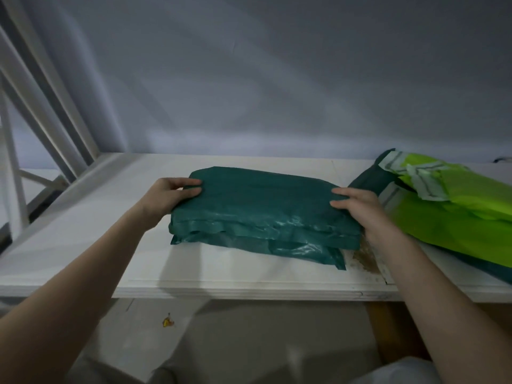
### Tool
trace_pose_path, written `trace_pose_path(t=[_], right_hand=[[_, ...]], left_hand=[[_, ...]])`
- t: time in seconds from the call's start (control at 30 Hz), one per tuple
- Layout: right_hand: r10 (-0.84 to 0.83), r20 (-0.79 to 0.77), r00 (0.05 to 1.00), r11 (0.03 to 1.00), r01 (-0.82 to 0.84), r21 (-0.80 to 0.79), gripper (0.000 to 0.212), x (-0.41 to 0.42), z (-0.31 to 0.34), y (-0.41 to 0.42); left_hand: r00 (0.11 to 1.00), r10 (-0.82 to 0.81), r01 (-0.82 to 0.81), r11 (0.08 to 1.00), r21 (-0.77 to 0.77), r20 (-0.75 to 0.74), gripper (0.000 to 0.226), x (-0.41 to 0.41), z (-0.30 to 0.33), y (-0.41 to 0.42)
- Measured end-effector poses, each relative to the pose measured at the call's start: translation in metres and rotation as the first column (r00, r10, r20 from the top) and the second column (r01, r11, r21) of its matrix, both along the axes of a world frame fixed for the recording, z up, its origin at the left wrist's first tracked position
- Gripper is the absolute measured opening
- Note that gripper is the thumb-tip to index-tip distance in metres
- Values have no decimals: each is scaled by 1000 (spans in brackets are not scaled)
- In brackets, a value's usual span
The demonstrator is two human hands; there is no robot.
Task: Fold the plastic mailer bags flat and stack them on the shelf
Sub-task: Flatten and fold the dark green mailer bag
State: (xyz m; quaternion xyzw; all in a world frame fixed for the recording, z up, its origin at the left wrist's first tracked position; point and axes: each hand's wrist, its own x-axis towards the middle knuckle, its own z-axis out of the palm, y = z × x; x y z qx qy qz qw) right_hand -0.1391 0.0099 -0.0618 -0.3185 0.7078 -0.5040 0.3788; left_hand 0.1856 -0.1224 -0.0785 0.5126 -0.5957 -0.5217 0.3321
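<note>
1. a white shelf (91, 245) runs left to right across the view, with a pale wall behind it.
2. in the middle of the shelf lies a stack of folded dark green mailer bags (257, 214), several layers deep, with wrinkled, glossy front edges that do not line up.
3. the stack's long axis runs left to right, parallel to the shelf's front edge, and it sits straight ahead of the person, between the two arms.
4. the left hand (169, 198) grips the stack's left end, fingers curled over the top layer near the far left corner.
5. the right hand (357, 207) holds the stack's right end, fingers laid over the top; whether the thumb is tucked underneath cannot be told.
6. the hands are well apart, one at each short end, about equally near the stack, so neither has the shorter reach.
7. to the right, just beside the right hand, a loose pile of bright lime green mailer bags (465, 214) lies over another dark green bag (371, 178), unfolded and crumpled.
8. judgement: the next move likely squares or presses the dark stack, then the right hand, being nearer, reaches for the lime pile.
</note>
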Motion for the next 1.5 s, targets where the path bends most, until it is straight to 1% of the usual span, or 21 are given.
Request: trace_pose_path(t=[0.07, 0.13, 0.2, 0.3, 0.4, 0.47, 0.53, 0.67, 0.73, 0.8, 0.87, 0.93, 1.0, 1.07, 1.13, 1.17, 1.23, 1.3, 1.4, 1.43, 1.5], right_hand=[[35, -149, 988, 998, -41, -38, 43, 6, -5, 2], [44, -315, 948, 997, -61, -44, 39, 11, -11, 2], [23, -470, 883, 998, -49, -44, 32, 13, -18, 0], [1, -594, 804, 999, -28, -36, 22, 16, -25, -2], [-24, -695, 718, 999, -4, -39, 18, 19, -30, -6], [-44, -750, 660, 998, -4, -62, 18, 21, -32, -9], [-26, -783, 622, 999, -3, -35, 20, 23, -33, -11], [101, -827, 553, 990, 25, 137, 28, 22, -35, -13], [57, -844, 534, 990, 81, 118, 31, 23, -29, -15], [-56, -866, 497, 994, 113, 0, 30, 27, -17, -20], [-107, -882, 459, 994, 20, -110, 29, 36, -6, -28], [-16, -909, 417, 984, -153, -88, 31, 50, 1, -41], [170, -924, 343, 961, -266, 78, 40, 64, 1, -55], [387, -863, 325, 912, -276, 304, 52, 69, -4, -66], [545, -731, 411, 838, -263, 477, 61, 67, -10, -73], [573, -685, 451, 818, -264, 511, 63, 65, -13, -75], [577, -670, 467, 815, -267, 515, 65, 63, -16, -76], [583, -675, 451, 811, -269, 520, 65, 62, -16, -78], [586, -692, 421, 809, -252, 531, 67, 60, -15, -83], [567, -722, 395, 823, -235, 518, 67, 59, -15, -85], [482, -830, 281, 876, -195, 442, 63, 56, -16, -87]], left_hand=[[984, 24, -6, 995, -100, 177, 29, 2, -8, 4], [963, 40, 4, 986, -165, 265, 32, 1, -15, 6], [933, -3, 94, 967, -237, 360, 40, -4, -21, 11], [831, 1, 218, 919, -328, 557, 49, -9, -29, 13], [776, 95, 195, 904, -381, 624, 50, -14, -31, 13], [746, 129, 184, 903, -389, 653, 48, -17, -34, 14], [708, 121, 198, 912, -360, 696, 45, -18, -37, 14], [575, 59, 223, 948, -225, 816, 47, -10, -42, 11], [587, 138, 196, 932, -306, 798, 45, -10, -38, 8], [681, 261, 124, 880, -459, 684, 40, -15, -30, 3], [782, 287, 66, 845, -531, 554, 36, -24, -21, -5], [825, 226, 117, 828, -549, 517, 37, -36, -18, -11], [825, 132, 202, 839, -505, 550, 38, -50, -19, -16], [778, 13, 284, 884, -371, 628, 41, -61, -25, -19], [722, -119, 331, 924, -190, 682, 49, -68, -30, -24], [708, -164, 331, 936, -117, 687, 53, -69, -32, -26], [684, -189, 317, 947, -54, 704, 57, -69, -36, -29], [678, -189, 297, 954, -30, 710, 61, -68, -41, -31], [687, -216, 311, 950, -12, 694, 82, -72, -49, -30], [695, -219, 314, 949, -15, 685, 86, -73, -51, -29], [721, -210, 323, 945, -52, 660, 73, -72, -55, -26]])
